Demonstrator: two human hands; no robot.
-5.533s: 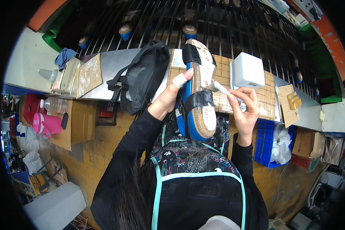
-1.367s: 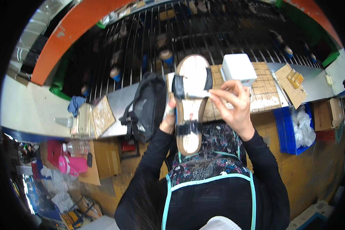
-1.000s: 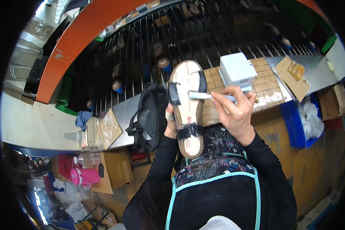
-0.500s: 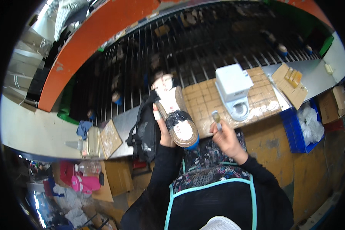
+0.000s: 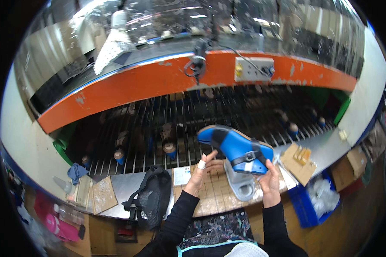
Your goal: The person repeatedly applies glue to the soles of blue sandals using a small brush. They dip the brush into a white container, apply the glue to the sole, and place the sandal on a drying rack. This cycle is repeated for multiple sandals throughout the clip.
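A blue shoe last point(image 5: 233, 150) with a black strap and buckle around it is held above the counter, lying sideways with its toe to the left. My right hand point(image 5: 270, 184) grips it at the right end, thumb up along its edge. My left hand point(image 5: 200, 174) is open just below the toe, fingers stretched out and a white wrap on one of them; it looks apart from the last. Beneath the last stands a white dispenser point(image 5: 241, 188) with a round cup at its front, its upper part mostly hidden. No brush shows in either hand.
Behind the counter, a rack of metal rollers point(image 5: 150, 145) carries several blue lasts point(image 5: 169, 150) under an orange beam point(image 5: 150, 88). A black bag point(image 5: 150, 197) lies left of the cardboard-covered worktop point(image 5: 210, 201). At right are yellow blocks point(image 5: 303, 155) and a blue crate point(image 5: 304, 207).
The last has gone from my left hand to my right, lifted rightward and turned to show its blue side. The brush has left my right hand. My view has tilted up toward the beam.
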